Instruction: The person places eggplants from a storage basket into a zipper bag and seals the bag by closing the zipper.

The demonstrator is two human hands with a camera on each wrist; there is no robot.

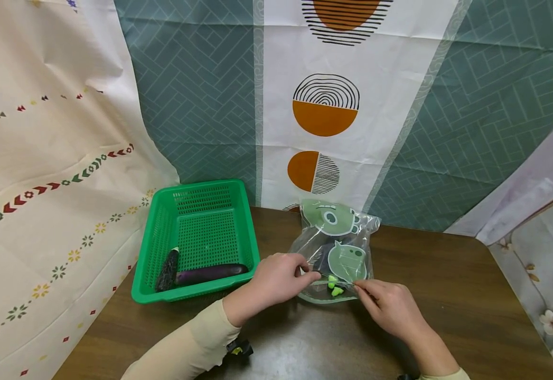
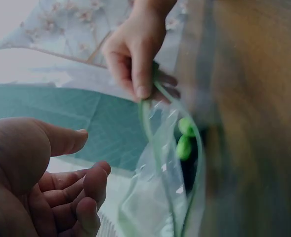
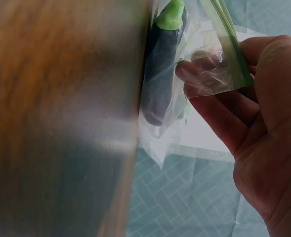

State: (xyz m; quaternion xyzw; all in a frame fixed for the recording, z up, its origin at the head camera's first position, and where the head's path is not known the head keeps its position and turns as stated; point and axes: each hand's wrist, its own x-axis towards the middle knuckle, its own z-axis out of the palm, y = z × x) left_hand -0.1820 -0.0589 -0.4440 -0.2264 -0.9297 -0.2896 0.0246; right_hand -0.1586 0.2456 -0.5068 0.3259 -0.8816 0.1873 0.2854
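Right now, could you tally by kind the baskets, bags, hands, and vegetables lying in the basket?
Baskets: 1 (green basket)
Bags: 1 (clear bag)
Hands: 2 (left hand, right hand)
Vegetables in the basket: 2 (smooth purple one, dark bumpy one)
Total: 6

Glare: pale, near side of my tabletop (image 1: pixel 305 338). Shadow: under my right hand (image 1: pixel 392 309). Wrist views: dimmer, tabletop blurred.
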